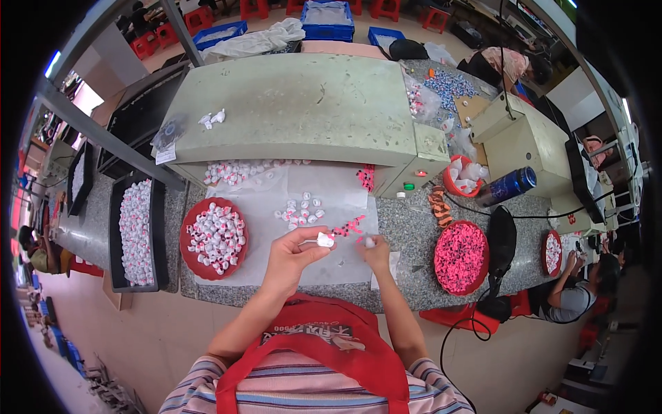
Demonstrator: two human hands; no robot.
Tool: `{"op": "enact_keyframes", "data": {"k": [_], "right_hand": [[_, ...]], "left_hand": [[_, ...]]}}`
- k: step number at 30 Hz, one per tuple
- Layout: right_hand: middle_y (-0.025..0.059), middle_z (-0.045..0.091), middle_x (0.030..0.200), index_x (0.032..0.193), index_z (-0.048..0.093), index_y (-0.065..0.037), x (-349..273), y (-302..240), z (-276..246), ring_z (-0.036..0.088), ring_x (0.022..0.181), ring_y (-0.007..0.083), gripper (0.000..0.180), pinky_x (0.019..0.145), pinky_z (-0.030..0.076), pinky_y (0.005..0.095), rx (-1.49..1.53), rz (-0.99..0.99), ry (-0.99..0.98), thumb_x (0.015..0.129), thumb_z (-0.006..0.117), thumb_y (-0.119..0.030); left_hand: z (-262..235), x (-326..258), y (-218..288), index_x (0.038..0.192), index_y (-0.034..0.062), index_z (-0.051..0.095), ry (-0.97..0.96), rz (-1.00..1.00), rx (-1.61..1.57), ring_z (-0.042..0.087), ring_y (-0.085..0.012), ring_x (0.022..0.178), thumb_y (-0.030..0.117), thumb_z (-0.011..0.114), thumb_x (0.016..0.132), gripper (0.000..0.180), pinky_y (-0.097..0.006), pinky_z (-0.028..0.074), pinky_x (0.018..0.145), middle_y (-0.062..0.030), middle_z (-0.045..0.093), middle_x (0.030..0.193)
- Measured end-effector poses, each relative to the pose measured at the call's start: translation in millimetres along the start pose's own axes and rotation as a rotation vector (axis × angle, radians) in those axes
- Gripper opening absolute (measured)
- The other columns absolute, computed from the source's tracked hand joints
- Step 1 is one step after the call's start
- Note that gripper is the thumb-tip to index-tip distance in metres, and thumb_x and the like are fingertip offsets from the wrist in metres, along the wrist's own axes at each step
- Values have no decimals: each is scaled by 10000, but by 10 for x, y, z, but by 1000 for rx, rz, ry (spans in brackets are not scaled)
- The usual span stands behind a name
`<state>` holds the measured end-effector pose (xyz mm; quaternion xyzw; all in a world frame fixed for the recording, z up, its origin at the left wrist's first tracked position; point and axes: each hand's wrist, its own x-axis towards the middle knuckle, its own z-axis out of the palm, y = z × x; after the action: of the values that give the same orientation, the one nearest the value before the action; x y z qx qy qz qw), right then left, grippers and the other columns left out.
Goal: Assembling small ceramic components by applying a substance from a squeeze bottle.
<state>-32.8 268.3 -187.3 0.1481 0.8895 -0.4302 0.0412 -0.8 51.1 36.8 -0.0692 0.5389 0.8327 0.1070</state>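
Closest to me is the worker's red cloth apron [317, 331], its lower part cut off. Over the near edge of the grey speckled stone desk [412, 265], the left hand [298, 252] pinches a small white rounded piece [325, 239] between thumb and fingers. The right hand [376, 252] is just beside it, fingers bent; a whitish blob shows at their tips, but I can't tell whether they grip it or wear it. Both are above a pale flat sheet [317, 269].

Just past the fingertips lies a scatter of small pink-and-black pieces [352, 226], partly hidden by the hands. Toward the desk's left end, a round red plastic bowl [186, 255] holds white pieces with pink marks, beside a long black plastic tray [161, 265] heaped with similar ones. Right of the hands, near the front edge, another red bowl [485, 272] is full of pink-and-black bits.

Farther in, loose white pieces [300, 212] lie before a cream metal machine [289, 103]; its hood hides part of another white heap [241, 170]. By the desk's far right corner, someone bends over [514, 65], the hands hard to make out.
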Motion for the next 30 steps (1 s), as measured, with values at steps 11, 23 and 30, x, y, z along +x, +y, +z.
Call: {"op": "enact_keyframes", "data": {"k": [11, 23, 30], "right_hand": [[182, 608, 829, 868, 647, -78, 19, -106, 87, 592, 761, 337, 265, 692, 473, 405, -290, -210, 7, 658, 655, -239], [190, 612, 821, 884, 633, -59, 12, -298, 116, 596, 753, 342, 295, 689, 471, 409, -294, -234, -41, 670, 646, -261], [80, 615, 703, 843, 628, -12, -135, -710, -262, 583, 593, 142, 202, 498, 471, 271, 281, 194, -190, 693, 652, -144]], "left_hand": [[-82, -49, -25, 1030, -32, 541, 44, 23, -25, 594, -186, 850, -103, 577, 709, 331, -331, 483, 818, -124, 593, 966], [-113, -131, 27, 1043, -46, 530, 75, 40, -27, 599, -204, 850, -94, 581, 706, 344, -328, 485, 813, -129, 589, 970], [-136, -145, 49, 1059, -45, 520, 82, 86, -17, 605, -207, 847, -97, 577, 718, 350, -282, 477, 786, -126, 595, 969]]}}
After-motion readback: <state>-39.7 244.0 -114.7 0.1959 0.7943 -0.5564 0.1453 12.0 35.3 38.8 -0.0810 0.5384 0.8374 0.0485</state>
